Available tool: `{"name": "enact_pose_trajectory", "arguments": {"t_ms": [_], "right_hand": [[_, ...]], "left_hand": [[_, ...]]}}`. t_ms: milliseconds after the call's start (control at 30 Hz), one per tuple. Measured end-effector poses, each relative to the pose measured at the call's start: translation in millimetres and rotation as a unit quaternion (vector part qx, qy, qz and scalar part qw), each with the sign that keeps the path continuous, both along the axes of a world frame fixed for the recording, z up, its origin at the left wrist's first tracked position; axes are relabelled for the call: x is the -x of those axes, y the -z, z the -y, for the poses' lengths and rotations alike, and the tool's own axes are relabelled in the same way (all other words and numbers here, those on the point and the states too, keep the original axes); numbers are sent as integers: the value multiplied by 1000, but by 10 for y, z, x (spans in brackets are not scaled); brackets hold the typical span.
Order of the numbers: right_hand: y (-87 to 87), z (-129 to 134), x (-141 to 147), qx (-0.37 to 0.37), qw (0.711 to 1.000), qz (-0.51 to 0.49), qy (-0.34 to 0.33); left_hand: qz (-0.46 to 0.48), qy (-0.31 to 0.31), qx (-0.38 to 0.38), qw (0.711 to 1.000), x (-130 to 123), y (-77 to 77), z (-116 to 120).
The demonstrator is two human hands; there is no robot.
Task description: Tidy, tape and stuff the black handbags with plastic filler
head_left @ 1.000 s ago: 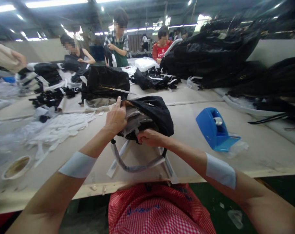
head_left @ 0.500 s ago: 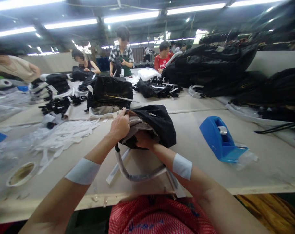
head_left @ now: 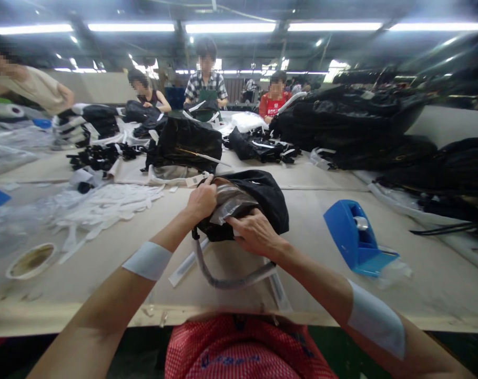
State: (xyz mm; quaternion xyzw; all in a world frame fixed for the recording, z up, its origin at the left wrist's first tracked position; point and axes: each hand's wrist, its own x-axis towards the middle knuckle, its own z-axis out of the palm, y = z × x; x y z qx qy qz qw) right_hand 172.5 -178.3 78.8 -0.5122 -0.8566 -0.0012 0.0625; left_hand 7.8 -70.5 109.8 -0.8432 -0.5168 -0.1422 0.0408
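Observation:
A black bag (head_left: 272,202) lies on the table in front of me, its mouth turned toward me. My left hand (head_left: 202,202) is closed on the left edge of the mouth and holds it up. My right hand (head_left: 258,233) is at the front of the mouth, fingers pinched by crumpled clear plastic film (head_left: 226,209) that pokes out of the bag. Brownish-grey lining shows inside; the deeper part is hidden. Wrapped in clear plastic, the bag's curved handle (head_left: 223,282) loops toward me on the table.
A blue tape dispenser (head_left: 351,237) stands on the right. To the left lie white strips (head_left: 112,205) and a shallow round dish (head_left: 31,261). Another black bag (head_left: 183,145) stands behind mine, with a large black pile (head_left: 349,118) at right. Several co-workers are across the table.
My right hand has come out of the bag to its front edge, and clear plastic now pokes from the mouth. The left hand keeps its hold. The view has tilted slightly.

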Motion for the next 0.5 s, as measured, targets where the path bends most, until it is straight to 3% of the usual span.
{"name": "enact_pose_trajectory", "arguments": {"t_ms": [100,200,333,400,500], "right_hand": [[-86,19,23,74,997,2,-32],[-171,32,62,146,983,-20,-106],[-247,33,91,268,944,-161,-109],[-246,35,94,359,885,-281,-90],[-203,49,125,470,729,-490,-87]], "left_hand": [[-7,3,16,1000,2,12,24],[-12,12,20,1000,0,33,45],[7,26,20,999,20,101,42],[26,60,44,997,56,139,26],[48,129,104,985,137,174,-15]]}}
